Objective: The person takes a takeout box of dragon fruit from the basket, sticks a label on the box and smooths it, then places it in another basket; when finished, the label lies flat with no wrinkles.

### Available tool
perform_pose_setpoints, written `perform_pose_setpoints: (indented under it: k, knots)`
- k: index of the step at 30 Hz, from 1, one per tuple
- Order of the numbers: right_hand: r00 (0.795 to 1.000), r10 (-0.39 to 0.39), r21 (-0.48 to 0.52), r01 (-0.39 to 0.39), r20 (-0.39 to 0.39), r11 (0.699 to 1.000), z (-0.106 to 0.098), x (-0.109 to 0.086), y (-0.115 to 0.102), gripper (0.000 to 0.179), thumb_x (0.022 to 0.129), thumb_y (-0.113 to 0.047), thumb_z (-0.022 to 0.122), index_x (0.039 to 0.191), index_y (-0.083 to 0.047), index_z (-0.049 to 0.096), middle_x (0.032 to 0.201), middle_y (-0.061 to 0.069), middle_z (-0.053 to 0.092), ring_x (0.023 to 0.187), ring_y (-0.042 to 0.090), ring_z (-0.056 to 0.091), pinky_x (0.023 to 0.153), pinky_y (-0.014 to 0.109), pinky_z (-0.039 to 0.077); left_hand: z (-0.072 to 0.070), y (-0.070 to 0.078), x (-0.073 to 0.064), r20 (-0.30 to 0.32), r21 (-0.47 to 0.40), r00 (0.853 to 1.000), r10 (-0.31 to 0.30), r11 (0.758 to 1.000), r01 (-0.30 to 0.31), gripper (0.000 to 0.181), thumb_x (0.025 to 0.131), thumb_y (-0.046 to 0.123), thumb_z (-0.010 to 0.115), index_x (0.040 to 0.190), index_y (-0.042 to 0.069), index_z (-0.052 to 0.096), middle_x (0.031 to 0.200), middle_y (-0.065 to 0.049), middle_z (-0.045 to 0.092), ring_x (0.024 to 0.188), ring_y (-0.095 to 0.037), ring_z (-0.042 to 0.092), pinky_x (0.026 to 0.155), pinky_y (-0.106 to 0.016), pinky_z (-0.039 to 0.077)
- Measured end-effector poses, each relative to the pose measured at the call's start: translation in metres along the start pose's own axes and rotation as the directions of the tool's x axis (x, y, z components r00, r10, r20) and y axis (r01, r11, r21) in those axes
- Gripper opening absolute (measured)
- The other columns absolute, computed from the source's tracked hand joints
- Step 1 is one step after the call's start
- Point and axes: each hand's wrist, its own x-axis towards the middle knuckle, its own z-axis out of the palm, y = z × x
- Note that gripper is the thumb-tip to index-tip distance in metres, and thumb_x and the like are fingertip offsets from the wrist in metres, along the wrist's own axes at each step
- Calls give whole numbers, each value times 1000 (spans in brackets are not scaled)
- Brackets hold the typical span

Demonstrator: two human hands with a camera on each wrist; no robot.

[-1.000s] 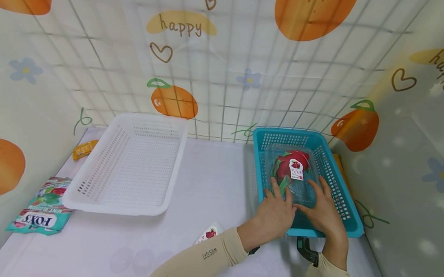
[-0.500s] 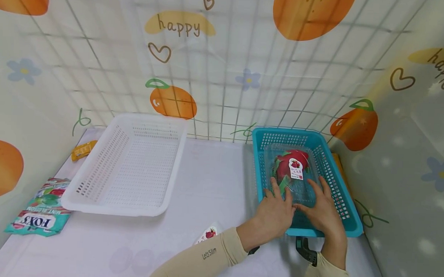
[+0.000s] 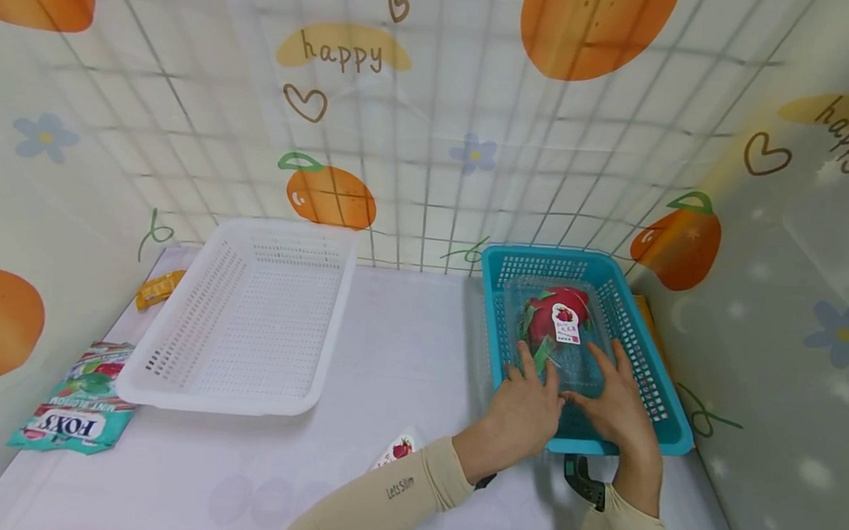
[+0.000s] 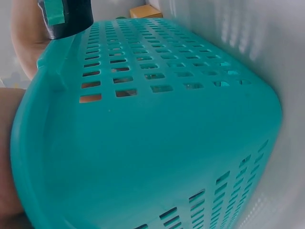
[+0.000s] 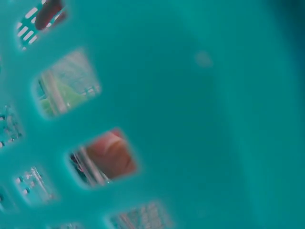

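A clear plastic box [image 3: 581, 368] lies inside the blue basket [image 3: 489, 318] at the right in the head view. Through its lid shows a red dragon fruit [image 3: 544, 312] with green tips and a white label [image 3: 566, 324]. My left hand [image 3: 528, 409] rests on the box's near left part, fingers spread. At the near right part, my right hand [image 3: 619, 404] touches the box with fingers spread and thumb pointing left. Both thumbs meet near the front edge; their contact is partly hidden. Basket wall [image 4: 143, 138] fills the left wrist view. A fingertip [image 5: 109, 155] shows beside clear plastic through a hole.
A white basket [image 3: 334, 324] stands at left on the white table [image 3: 407, 350]. Beside it lie a green FOX'S candy bag [image 3: 79, 401] and a yellow wrapped packet [image 3: 160, 289]. A dragon-fruit label [image 3: 399, 447] lies by my left sleeve. Something orange-yellow [image 3: 649, 327] sits behind the blue basket.
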Motion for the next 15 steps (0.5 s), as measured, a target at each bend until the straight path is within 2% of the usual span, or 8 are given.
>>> perform_pose_setpoints:
  k: [5, 7, 10, 13, 15]
  knots:
    - [1000, -9, 4, 9, 6, 1000, -2, 1, 1, 96, 88, -20, 79, 161, -2, 20, 167, 31, -8, 147, 63, 11, 106, 80, 29, 0, 2, 0, -27, -31, 999, -40, 999, 40, 56, 108, 48, 40, 150, 13, 50, 149, -25, 52, 107, -31, 74, 72, -26, 62]
    - [1000, -11, 8, 11, 13, 1000, -2, 0, 1, 99, 87, -22, 80, 162, -3, 18, 167, 30, -8, 147, 63, 9, 107, 80, 28, -2, 2, -1, 0, -80, 997, -74, 994, 74, 58, 104, 50, 50, 151, 15, 49, 153, -24, 48, 112, -30, 72, 72, -25, 62]
    - [1000, -16, 11, 16, 10, 1000, -4, -1, -1, 104, 85, -27, 82, 162, -3, 16, 168, 30, -8, 149, 61, 6, 107, 80, 25, -5, 1, -3, 19, -176, 994, -111, 978, 113, 65, 98, 48, 63, 152, 15, 47, 159, -20, 41, 122, -29, 65, 81, -26, 61]
    - [999, -33, 7, 33, -19, 999, -7, -4, -6, 105, 86, -30, 82, 162, -3, 16, 168, 31, -5, 150, 61, 6, 108, 81, 23, -12, -5, -5, -35, -263, 991, -127, 958, 114, 65, 96, 45, 67, 150, 14, 49, 160, -17, 38, 130, -27, 57, 89, -30, 60]
    - [998, -47, 8, 48, -36, 999, -10, -8, -12, 104, 87, -32, 81, 163, -4, 16, 168, 30, -5, 150, 60, 5, 107, 82, 22, -17, -14, -7, -88, -304, 988, -125, 948, 92, 58, 100, 44, 62, 148, 13, 50, 159, -16, 38, 134, -27, 52, 94, -34, 59]
